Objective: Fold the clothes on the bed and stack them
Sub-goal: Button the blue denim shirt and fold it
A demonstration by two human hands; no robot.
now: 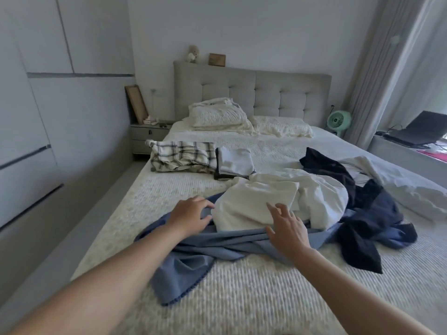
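- While both arms reach over the bed [242, 298], the left hand [191, 215] lies with loosely bent fingers on the edge of the blue garment [193, 257], seemingly holding nothing.
- Spread in twisted folds nearest the person, that blue cloth looks thin, light and limp; a judgement is that it should be taken by a hem or two corners, since it will sag anywhere else.
- Resting partly on the blue cloth, the cream garment [261, 201] is soft and crumpled, likely light and easy to lift by its near edge.
- Fingers spread wide, the right hand [287, 234] hovers over or brushes the near edge of the cream garment, gripping nothing.
- Further right a dark navy garment [372, 213] lies loose.
- Behind, a folded plaid piece [183, 157] sits beside a small folded stack [235, 163].
- Underfoot for all this is a ribbed cream bedspread, likely grippy.
- Around it: white wardrobes [36, 93], a tufted headboard [254, 93], a green fan [338, 120], a laptop [420, 129].
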